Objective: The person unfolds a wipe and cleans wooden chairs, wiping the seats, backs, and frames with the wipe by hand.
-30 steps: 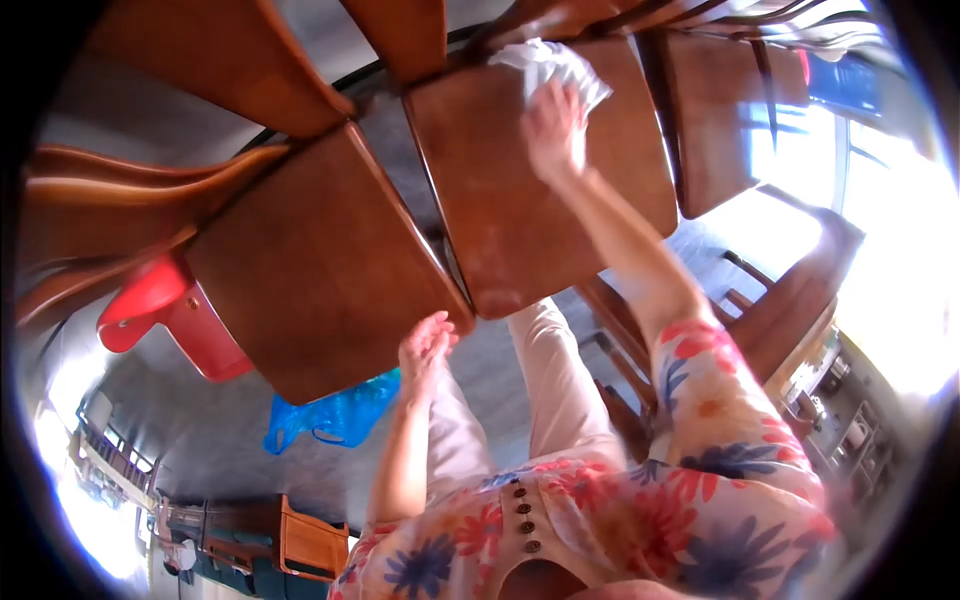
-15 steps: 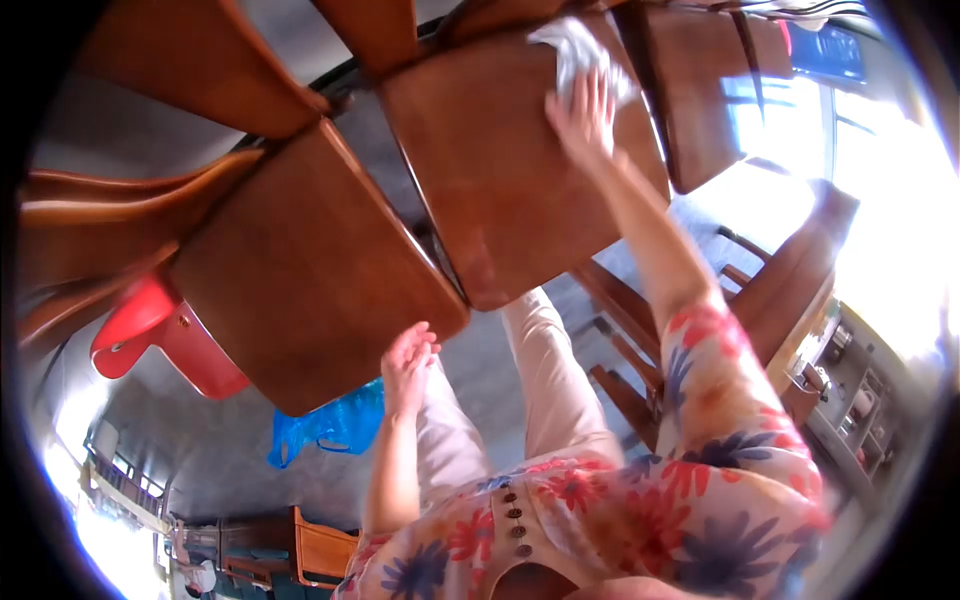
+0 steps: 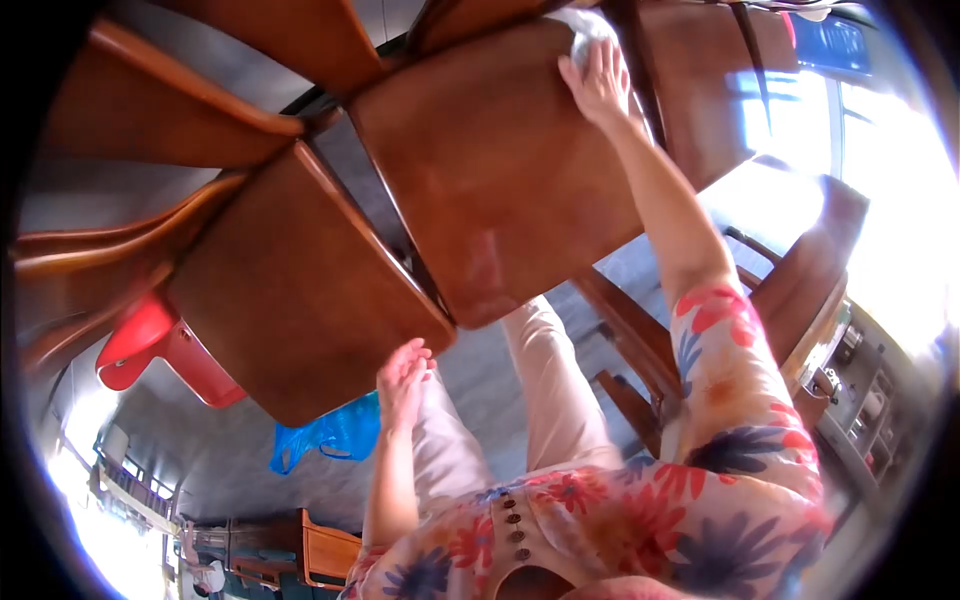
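Note:
My right hand (image 3: 602, 82) presses a whitish cloth (image 3: 583, 27) against the far right part of a brown wooden seat (image 3: 500, 170). Its fingers lie over the cloth, which is partly hidden beneath them. My left hand (image 3: 405, 375) hangs in the air above my left thigh, its fingers a little bent and apart, holding nothing. It is near the front corner of a second wooden seat (image 3: 310, 290), left of the first one.
A red plastic stool (image 3: 190, 365) and a blue bag (image 3: 330, 437) are by the left seat. Wooden chair backs (image 3: 180, 90) rise at the upper left. More wooden furniture (image 3: 815, 250) and shelves (image 3: 865, 410) stand right. A person (image 3: 208, 577) is far off at the lower left.
My right hand and the cloth have moved slightly toward the far edge of the seat, and the cloth looks less spread out. My left hand has barely moved.

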Motion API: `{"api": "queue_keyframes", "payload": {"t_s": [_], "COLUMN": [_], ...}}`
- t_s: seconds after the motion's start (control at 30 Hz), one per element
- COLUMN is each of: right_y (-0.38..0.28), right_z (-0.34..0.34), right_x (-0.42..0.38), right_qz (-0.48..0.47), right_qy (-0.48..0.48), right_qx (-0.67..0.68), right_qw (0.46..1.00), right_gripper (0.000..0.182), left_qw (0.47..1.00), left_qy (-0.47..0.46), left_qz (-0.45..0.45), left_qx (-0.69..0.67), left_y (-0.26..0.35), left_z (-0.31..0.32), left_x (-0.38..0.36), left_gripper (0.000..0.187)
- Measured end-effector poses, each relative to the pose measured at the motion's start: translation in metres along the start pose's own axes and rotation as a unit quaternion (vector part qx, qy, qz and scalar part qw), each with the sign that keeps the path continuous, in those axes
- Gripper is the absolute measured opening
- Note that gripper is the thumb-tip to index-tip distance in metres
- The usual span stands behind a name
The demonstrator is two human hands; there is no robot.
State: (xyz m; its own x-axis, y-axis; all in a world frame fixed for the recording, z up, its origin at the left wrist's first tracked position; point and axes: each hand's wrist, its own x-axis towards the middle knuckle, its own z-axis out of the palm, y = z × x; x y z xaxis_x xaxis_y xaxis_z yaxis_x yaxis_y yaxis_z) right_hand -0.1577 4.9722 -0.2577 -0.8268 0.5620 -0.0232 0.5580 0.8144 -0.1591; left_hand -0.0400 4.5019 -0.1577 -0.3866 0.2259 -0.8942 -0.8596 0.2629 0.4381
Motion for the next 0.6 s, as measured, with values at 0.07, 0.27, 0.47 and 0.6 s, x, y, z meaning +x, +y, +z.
{"api": "queue_keyframes", "payload": {"t_s": [0.07,0.27,0.47,0.6], "right_y": [0.021,0.011,-0.171,-0.246], "right_z": [-0.007,-0.013,-0.013,0.018], "right_x": [-0.058,-0.247,-0.182,-0.089], "right_qz": [0.033,0.174,-0.128,-0.302], "right_qy": [-0.002,-0.042,-0.189,-0.118], "right_qx": [-0.003,0.039,0.057,0.027], "right_qw": [0.999,0.983,0.972,0.946], "right_gripper": [0.080,0.081,0.077,0.074], "left_qw": [1.000,1.000,0.999,0.999], "left_qy": [-0.006,-0.020,-0.007,0.014], "left_qz": [0.011,0.020,0.033,0.030], "left_qx": [-0.002,0.000,0.026,0.001], "left_y": [0.008,0.033,0.022,0.017], "left_z": [0.003,0.005,-0.019,-0.027], "left_x": [-0.002,-0.010,-0.015,-0.014], "left_gripper": [0.026,0.027,0.027,0.027]}}
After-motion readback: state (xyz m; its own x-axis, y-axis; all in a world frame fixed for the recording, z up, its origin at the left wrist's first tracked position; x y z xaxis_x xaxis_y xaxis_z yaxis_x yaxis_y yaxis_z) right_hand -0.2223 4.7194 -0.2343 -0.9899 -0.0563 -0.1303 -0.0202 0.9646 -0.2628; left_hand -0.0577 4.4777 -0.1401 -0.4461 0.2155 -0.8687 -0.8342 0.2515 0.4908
